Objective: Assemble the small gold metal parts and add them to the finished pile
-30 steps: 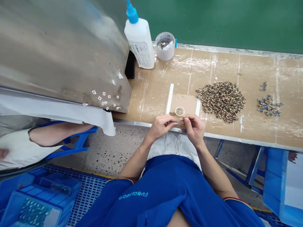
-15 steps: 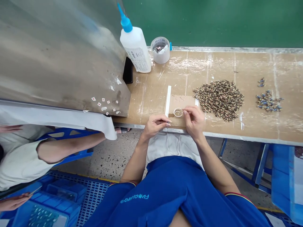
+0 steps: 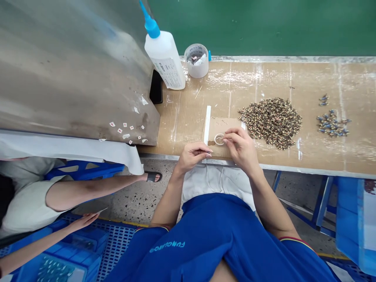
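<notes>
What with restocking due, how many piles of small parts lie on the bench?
2: a large brownish pile just right of the right hand, and a small bluish pile farther right. None looks hidden.

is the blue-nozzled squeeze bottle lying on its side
No, the bottle stands upright on the bench with its blue nozzle pointing up, beside the small clear cup.

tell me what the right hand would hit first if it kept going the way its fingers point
Probably the small clear ring on the cardboard pad: the right hand points its fingers left at it, right by its rim. Touching or not is unclear.
</notes>
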The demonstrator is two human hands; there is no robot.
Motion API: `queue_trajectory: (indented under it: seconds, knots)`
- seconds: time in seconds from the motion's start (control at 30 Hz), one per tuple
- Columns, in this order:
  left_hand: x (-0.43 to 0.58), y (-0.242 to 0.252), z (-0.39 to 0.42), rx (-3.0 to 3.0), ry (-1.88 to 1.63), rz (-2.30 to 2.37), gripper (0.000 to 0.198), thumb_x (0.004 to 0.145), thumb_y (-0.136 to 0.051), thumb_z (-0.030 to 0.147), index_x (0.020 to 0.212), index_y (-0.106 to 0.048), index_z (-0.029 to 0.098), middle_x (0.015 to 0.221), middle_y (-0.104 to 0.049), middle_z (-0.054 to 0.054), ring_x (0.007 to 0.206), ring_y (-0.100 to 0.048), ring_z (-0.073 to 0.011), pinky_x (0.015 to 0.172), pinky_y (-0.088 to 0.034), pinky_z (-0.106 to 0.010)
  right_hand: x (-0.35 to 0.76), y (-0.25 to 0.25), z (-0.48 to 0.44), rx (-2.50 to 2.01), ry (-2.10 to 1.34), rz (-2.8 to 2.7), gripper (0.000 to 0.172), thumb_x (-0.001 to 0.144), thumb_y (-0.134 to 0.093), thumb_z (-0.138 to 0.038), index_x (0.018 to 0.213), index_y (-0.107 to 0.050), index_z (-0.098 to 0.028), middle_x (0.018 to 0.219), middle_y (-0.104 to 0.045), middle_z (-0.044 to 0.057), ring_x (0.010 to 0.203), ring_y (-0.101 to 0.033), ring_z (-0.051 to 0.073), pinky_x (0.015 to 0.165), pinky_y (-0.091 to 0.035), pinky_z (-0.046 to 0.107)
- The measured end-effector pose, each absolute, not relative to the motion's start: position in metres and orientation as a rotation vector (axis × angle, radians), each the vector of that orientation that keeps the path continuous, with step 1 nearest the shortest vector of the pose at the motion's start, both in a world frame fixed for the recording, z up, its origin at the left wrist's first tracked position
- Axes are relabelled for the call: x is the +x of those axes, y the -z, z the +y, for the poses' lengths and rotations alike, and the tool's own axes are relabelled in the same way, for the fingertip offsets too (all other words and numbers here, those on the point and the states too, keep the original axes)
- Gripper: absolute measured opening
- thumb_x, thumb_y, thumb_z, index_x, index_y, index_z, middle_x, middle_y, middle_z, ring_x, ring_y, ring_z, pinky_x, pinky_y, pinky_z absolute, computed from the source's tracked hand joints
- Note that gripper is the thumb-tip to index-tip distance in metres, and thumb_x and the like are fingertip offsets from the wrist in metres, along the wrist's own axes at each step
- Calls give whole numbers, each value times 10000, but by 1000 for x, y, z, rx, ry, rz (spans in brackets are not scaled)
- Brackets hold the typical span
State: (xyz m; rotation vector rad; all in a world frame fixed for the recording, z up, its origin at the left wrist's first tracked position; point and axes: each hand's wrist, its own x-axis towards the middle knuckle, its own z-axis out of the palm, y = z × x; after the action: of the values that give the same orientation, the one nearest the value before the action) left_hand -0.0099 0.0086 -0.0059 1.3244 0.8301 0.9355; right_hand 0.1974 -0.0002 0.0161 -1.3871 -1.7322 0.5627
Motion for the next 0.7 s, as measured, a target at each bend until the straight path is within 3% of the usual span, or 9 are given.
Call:
queue_trajectory:
  seconds: [0.13, 0.3, 0.43, 0.7]
  knots:
    - [-6, 3, 7, 1461, -926, 893, 362, 838, -756, 503, 796, -745, 143, 776, -719, -72, 676, -648, -133, 584, -505, -233, 194, -18, -3, -1321, -654, -1490, 143, 966, -586, -281, 893, -698, -231, 953, -684, 61, 926, -664, 210, 725, -543, 345]
    - [0, -2, 4, 1739, -884, 953, 299, 906, -698, 428, 800, -741, 151, 704, -679, -40, 584, -553, -109, 546, -423, -233, 186, -12, -18, -1292, -759, -1130, 216, 981, -584, -416, 919, -654, -221, 814, -693, 24, 687, -655, 152, 613, -531, 289]
    - [4, -3, 2, 1812, -890, 981, 301, 930, -670, 408, 792, -727, 148, 689, -663, -34, 565, -527, -101, 537, -405, -225, 180, -3, -30, -1277, -779, -1050, 240, 971, -604, -449, 903, -644, -223, 772, -703, 18, 632, -645, 148, 551, -514, 272]
    - [6, -3, 1, 1810, -901, 1004, 272, 931, -672, 365, 775, -706, 145, 683, -657, -22, 561, -527, -96, 521, -390, -213, 181, 2, -33, -1236, -875, -1175, 230, 979, -596, -446, 930, -664, -232, 825, -747, 34, 720, -706, 168, 650, -585, 297]
